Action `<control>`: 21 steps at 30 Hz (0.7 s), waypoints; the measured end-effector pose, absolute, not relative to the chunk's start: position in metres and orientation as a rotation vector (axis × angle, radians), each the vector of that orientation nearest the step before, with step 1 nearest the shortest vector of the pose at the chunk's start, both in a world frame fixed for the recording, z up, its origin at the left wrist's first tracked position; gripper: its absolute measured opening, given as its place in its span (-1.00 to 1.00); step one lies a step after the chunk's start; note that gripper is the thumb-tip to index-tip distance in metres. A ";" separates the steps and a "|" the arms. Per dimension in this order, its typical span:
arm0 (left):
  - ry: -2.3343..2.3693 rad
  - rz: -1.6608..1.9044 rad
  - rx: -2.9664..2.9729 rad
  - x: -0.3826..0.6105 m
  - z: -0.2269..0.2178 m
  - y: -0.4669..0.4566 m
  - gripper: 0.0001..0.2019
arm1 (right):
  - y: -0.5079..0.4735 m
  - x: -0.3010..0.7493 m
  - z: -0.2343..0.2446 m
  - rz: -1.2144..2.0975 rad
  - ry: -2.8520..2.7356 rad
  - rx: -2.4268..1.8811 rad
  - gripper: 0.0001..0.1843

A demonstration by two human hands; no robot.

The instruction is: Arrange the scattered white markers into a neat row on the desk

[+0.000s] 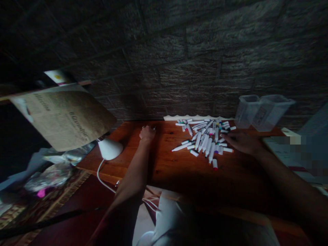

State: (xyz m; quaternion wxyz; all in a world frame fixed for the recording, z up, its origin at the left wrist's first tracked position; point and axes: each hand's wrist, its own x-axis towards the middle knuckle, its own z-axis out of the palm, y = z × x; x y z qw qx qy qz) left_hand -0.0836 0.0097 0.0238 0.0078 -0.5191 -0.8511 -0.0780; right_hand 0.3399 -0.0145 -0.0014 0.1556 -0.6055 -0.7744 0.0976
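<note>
A heap of several white markers (pixel 205 138) with coloured caps lies on the wooden table (pixel 179 167) near the wall. My right hand (pixel 242 141) rests palm down at the heap's right edge, fingers stretched onto the markers. My left hand (pixel 147 133) sits on bare wood left of the heap, fingers curled in a loose fist; something small may be in it, too dark to name.
Two clear plastic containers (pixel 261 111) stand at the back right against the dark brick wall. A white lamp base (pixel 110 148) with a cord sits at the table's left corner. A tilted printed board (pixel 64 116) and clutter lie left. Papers (pixel 294 153) lie right.
</note>
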 end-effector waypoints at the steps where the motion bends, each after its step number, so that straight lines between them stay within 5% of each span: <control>1: -2.640 -0.246 -1.614 -0.082 0.023 0.009 -0.55 | -0.015 0.339 0.000 0.308 -2.226 -1.736 -0.48; 21: -2.700 -0.140 -1.696 -0.065 -0.006 0.023 -0.16 | -0.011 0.344 -0.005 0.431 -2.211 -1.742 -0.40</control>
